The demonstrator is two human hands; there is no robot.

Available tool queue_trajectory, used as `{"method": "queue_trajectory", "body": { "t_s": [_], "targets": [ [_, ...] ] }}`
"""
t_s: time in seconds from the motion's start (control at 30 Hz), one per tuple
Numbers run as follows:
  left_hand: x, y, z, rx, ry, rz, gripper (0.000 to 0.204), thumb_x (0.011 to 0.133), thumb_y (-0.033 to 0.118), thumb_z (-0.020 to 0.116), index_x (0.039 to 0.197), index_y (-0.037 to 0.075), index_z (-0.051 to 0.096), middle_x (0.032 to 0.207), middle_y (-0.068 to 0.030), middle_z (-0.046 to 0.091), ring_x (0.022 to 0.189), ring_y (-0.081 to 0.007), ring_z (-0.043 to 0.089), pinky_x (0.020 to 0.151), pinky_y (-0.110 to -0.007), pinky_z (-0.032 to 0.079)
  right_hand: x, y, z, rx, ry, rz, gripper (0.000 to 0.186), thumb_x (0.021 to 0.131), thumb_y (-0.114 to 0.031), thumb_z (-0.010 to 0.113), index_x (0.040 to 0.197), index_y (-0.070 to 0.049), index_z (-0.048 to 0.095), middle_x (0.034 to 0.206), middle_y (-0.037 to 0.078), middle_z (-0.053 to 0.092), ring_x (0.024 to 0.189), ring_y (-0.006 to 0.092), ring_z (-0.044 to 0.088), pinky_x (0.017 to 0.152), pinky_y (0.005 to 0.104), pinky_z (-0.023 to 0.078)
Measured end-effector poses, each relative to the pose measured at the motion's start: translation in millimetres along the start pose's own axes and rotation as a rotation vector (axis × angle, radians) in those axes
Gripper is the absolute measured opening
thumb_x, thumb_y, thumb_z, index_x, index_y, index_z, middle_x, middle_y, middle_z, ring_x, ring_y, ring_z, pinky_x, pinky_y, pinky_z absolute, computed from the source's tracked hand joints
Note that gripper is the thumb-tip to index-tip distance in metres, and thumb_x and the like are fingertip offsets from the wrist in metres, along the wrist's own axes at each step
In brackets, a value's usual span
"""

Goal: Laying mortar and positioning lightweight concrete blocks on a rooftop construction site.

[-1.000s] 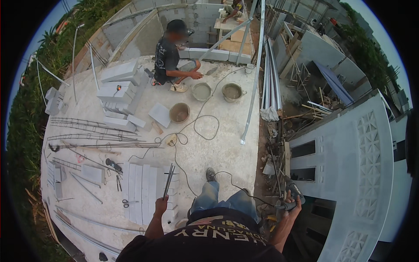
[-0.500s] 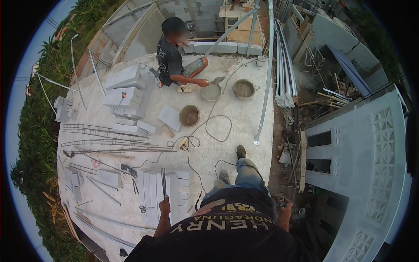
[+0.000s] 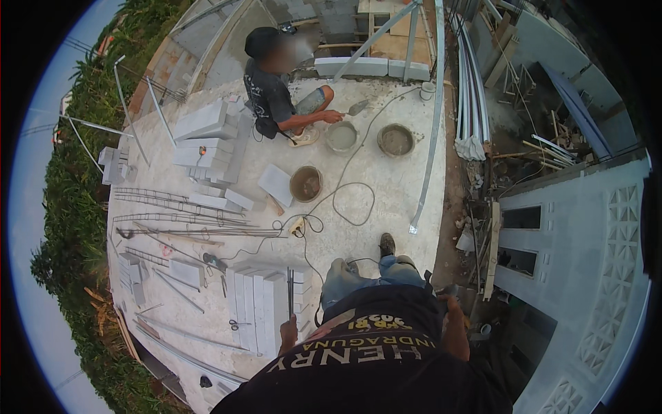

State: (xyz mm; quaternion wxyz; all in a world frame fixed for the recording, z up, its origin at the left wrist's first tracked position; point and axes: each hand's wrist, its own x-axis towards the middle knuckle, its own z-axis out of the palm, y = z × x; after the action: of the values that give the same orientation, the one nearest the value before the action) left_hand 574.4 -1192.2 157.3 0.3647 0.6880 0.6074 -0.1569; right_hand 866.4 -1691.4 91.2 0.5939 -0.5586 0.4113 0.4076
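My left hand [image 3: 289,330] is closed around a few thin dark steel rods [image 3: 290,293], which point up and away from me. Behind them lies a stack of pale grey blocks [image 3: 258,303], with scissors [image 3: 239,324] on it. My right hand [image 3: 452,308] is beside my right hip, fingers curled around a dark object that I cannot make out. One of my shoes [image 3: 387,244] shows on the concrete ahead. Farther off, a seated co-worker [image 3: 276,96] holds a trowel [image 3: 358,107] near a bucket of grey mix [image 3: 341,138].
Two more buckets, one with mortar [image 3: 396,141] and one brownish [image 3: 305,184], stand on the slab. A cable [image 3: 372,207] loops across it near a power socket [image 3: 298,226]. Rebar cages [image 3: 183,210] and more blocks [image 3: 203,152] lie left. The slab edge [image 3: 441,200] drops away at right.
The scene has shifted slightly rightward in view, and my legs have changed stance. The rods stay in my left hand. The co-worker's trowel has moved away from above the bucket.
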Motion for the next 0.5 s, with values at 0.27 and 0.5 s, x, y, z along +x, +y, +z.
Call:
{"method": "queue_trajectory", "body": {
  "t_s": [0.27,0.5],
  "targets": [
    [64.5,-11.1,27.7,-0.024,0.026,0.002,0.067,0.092,0.053,0.044,0.066,-0.006,0.061,0.061,-0.0258,0.059,0.064,-0.0408,0.059,0.064,-0.050,0.043,-3.9,-34.8,25.5,-0.267,0.088,-0.081,0.032,0.076,-0.033,0.063,0.090,-0.006,0.072,0.086,0.010,0.065,0.077,0.0216,0.061,0.074,0.0358,0.048],
    [70.6,19.2,26.6,-0.122,0.023,0.020,0.063,0.093,0.049,0.047,0.067,-0.007,0.060,0.063,-0.0261,0.058,0.061,-0.0384,0.055,0.062,-0.049,0.041,2.4,-54.2,40.1,-0.680,0.167,-0.430,0.021,0.072,-0.020,0.064,0.078,-0.001,0.070,0.074,0.008,0.065,0.068,0.0169,0.062,0.061,0.0336,0.046]
  ]
}}
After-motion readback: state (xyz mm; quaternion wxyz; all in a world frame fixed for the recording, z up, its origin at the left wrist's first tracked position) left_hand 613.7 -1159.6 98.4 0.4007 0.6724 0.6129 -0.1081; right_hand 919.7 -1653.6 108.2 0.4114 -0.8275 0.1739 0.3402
